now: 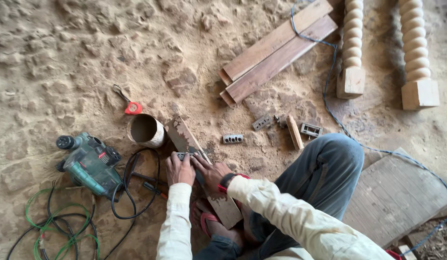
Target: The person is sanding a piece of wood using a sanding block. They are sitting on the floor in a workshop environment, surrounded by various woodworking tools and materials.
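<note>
Head view: I observe a person seated on the sandy floor [64, 58], both hands working over a narrow wooden plank [185, 137].

The plank's long axis runs from about 11 o'clock, near the metal cup [145, 130], down to about 5 o'clock, where its lower end [227, 210] rests by the person's sandalled foot [211, 222]. The upper stretch lies bare beyond the fingertips; the middle is covered by the hands.

A small grey perforated block [181, 155] sits on the plank at the tips of both hands. It lies at 12 o'clock from the left hand [179, 169] and at roughly 10 o'clock from the right hand [207, 171]. The left hand is the nearer: its fingers are curled over the block's near edge and appear to press on it. The right-hand fingers [198, 160] are extended flat along the plank, touching the block's right side. I cannot tell whether either hand has the block pinched or only steadies it.

Similar grey blocks lie apart on the floor: one [232, 138] at 2 o'clock from the hands, others [262, 122] [311, 129] further toward 2 o'clock beside a short wood offcut [294, 132].

A green power tool [91, 166] lies at 9 o'clock from the left hand, its black cable [137, 192] looping between them. A red-handled tool [132, 107] lies beyond the cup at 11 o'clock. Stacked boards [276, 50] and two turned wooden posts [352, 48] [416, 53] lie well away at 1 o'clock.
</note>
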